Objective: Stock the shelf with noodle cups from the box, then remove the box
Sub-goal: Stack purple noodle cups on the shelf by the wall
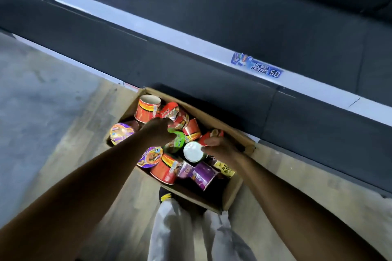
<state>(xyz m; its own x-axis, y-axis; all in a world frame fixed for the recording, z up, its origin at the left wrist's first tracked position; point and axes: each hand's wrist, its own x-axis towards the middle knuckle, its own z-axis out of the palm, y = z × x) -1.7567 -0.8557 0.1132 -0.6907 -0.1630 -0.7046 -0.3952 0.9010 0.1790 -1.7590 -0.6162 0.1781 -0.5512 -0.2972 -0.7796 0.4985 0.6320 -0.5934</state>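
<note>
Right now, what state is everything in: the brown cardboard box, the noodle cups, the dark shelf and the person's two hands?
Brown cardboard box, open, on the floor, holding many cups.
Colourful noodle cups, jumbled, several tipped over, none shelved.
White-bottomed cup, upside down.
Dark grey shelf, no noodle cups on the part in view.
Left hand, inside the box over the cups, grip hidden.
Right hand, fingers curled on a small red cup.
</note>
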